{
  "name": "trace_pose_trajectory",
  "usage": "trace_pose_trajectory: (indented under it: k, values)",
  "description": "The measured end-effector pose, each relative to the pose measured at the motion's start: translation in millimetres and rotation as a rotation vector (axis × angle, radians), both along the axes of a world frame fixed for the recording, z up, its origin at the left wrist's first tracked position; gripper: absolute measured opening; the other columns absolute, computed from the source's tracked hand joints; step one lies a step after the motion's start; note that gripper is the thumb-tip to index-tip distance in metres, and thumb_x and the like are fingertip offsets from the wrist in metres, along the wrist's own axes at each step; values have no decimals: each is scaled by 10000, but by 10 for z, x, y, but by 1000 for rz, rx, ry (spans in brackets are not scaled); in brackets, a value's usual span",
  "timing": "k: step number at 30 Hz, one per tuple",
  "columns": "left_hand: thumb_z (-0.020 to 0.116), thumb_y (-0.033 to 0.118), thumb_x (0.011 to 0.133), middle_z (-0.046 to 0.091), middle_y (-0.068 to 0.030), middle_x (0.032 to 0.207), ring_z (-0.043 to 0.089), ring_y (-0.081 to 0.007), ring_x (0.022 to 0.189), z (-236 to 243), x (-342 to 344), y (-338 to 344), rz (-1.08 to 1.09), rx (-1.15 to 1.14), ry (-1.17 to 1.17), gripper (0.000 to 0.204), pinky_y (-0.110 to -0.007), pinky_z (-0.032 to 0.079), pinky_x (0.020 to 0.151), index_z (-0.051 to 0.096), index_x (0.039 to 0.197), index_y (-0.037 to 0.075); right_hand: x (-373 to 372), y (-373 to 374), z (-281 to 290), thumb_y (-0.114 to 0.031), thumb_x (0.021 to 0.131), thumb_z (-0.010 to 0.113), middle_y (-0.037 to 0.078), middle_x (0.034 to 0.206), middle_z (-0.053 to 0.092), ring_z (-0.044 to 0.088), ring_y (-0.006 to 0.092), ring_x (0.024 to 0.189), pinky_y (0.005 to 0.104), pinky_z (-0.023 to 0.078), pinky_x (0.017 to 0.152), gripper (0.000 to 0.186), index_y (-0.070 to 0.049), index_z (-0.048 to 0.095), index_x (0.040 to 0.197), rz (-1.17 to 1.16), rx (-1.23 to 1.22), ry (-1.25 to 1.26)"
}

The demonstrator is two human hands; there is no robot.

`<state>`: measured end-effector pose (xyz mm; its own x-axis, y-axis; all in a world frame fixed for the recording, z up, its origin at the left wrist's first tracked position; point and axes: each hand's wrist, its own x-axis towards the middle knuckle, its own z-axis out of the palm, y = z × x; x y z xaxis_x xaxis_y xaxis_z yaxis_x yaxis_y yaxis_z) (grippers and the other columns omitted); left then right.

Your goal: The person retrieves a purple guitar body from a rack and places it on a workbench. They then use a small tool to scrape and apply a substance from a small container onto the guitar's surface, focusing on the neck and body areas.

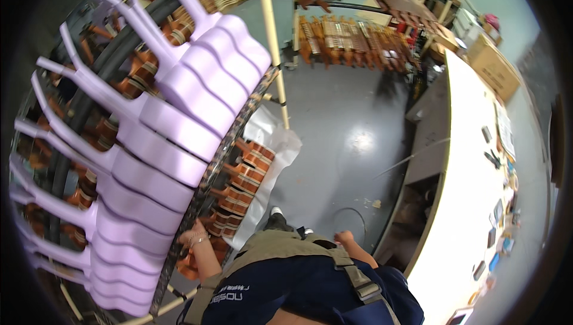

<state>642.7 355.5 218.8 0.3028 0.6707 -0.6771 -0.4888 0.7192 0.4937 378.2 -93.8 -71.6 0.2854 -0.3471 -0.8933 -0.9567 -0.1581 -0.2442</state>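
lilac guitar bodies (167, 152) stand tightly | left hand (194, 233) at rack edge (210, 168), grip i cannot tell | right hand (344, 238) curled, seemingly empty | jolting rack could scratch finishes

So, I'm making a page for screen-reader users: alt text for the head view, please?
A person's left hand is at the dark rail of a rack of lilac guitars, the right hand away from it. Brown guitars sit lower down; a white bench stands at right.
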Motion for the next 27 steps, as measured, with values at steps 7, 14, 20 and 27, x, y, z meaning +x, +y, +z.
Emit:
trace_pose_trajectory:
  k: [7, 14, 20, 27]
  values:
    - [320, 534, 846, 324, -101, 1374, 306, -325, 1248, 9, 23, 35, -91, 95, -174, 658, -511, 271, 1007, 335, 1323, 81, 1724, 418, 933, -400, 708, 611, 42, 620, 649, 620, 182, 604, 302, 493, 621, 355, -50, 664, 683, 455, -199, -312]
    - [323, 546, 842, 318, -100, 1377, 302, -322, 1250, 4, 336, -100, -103, 115, -58, 670, -505, 265, 1012, 329, 1327, 83, 2949, 345, 1837, -396, 804, 560, 79, 678, 655, 631, 180, 660, 298, 484, 679, 395, -27, 646, 696, 257, -118, -570]
    - [326, 556, 839, 313, -99, 1380, 299, -319, 1252, 13, 525, -111, -88, 141, -10, 681, -500, 259, 1015, 323, 1330, 84, 4118, 326, 2865, -317, 865, 494, 106, 663, 615, 586, 193, 615, 314, 450, 606, 357, 1, 617, 758, 239, -321, -1007]
    - [330, 568, 835, 307, -98, 1382, 295, -316, 1254, -35, 543, -139, -12, 123, 30, 694, -493, 252, 1019, 317, 1334, 86, 5549, 937, 5119, -198, 874, 502, 161, 963, 573, 545, 278, 855, 334, 424, 751, 260, -14, 545, 1054, 402, -356, -1946]
